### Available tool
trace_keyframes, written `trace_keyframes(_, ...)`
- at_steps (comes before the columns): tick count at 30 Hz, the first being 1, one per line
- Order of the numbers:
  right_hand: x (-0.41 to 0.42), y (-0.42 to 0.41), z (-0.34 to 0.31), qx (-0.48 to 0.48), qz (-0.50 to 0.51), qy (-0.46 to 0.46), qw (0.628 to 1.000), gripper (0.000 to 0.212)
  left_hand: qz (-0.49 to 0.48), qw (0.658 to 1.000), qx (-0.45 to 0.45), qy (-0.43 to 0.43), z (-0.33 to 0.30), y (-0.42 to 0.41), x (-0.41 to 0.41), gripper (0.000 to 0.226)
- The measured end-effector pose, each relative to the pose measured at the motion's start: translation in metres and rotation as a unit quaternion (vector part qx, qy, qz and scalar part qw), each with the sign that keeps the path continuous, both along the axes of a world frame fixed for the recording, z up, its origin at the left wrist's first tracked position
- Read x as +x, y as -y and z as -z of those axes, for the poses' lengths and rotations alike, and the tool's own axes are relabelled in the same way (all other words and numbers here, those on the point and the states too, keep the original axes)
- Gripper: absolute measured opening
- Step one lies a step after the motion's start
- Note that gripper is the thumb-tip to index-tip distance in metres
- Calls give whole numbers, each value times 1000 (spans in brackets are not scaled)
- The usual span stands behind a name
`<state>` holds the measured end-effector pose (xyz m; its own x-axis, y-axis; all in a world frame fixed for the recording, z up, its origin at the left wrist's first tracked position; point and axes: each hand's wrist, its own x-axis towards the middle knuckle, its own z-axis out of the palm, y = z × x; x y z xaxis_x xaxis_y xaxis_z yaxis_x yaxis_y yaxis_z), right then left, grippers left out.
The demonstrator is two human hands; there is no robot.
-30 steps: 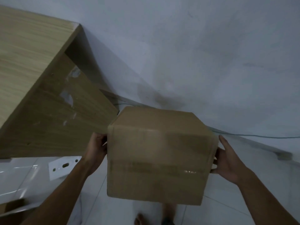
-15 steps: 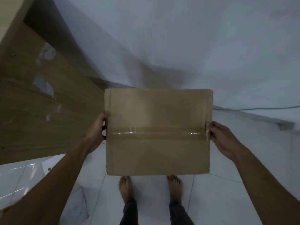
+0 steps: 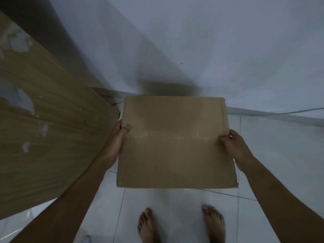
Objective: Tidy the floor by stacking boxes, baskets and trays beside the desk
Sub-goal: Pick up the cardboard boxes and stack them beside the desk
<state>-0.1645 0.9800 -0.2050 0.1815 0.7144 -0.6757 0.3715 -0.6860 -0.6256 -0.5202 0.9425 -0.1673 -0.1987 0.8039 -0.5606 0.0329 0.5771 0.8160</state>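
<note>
A taped brown cardboard box [image 3: 175,142] fills the middle of the view, its top face turned toward me. My left hand [image 3: 116,142] grips its left edge with the thumb over the top. My right hand [image 3: 234,146] grips the right edge, thumb and fingertips curled onto the top. The box is held above the white tiled floor, close to the wooden side panel of the desk [image 3: 49,134] on the left. Its far edge is near the wall. What lies under the box is hidden.
The pale wall [image 3: 210,50] meets the floor just behind the box. A thin cable [image 3: 280,113] runs along the baseboard at right. My bare feet [image 3: 180,223] stand on the white tiles [image 3: 166,204] below the box. The desk panel has scuffed white patches.
The box has tipped so its top faces me and has come lower, nearer the floor beside the desk. The view has tilted downward; both hands keep their hold on the sides.
</note>
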Motion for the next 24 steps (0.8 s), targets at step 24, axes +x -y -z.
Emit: trace_keyframes(24, -39, 106, 86, 9, -58, -45, 997, 69, -82, 966, 10, -243, 121, 92, -26, 78)
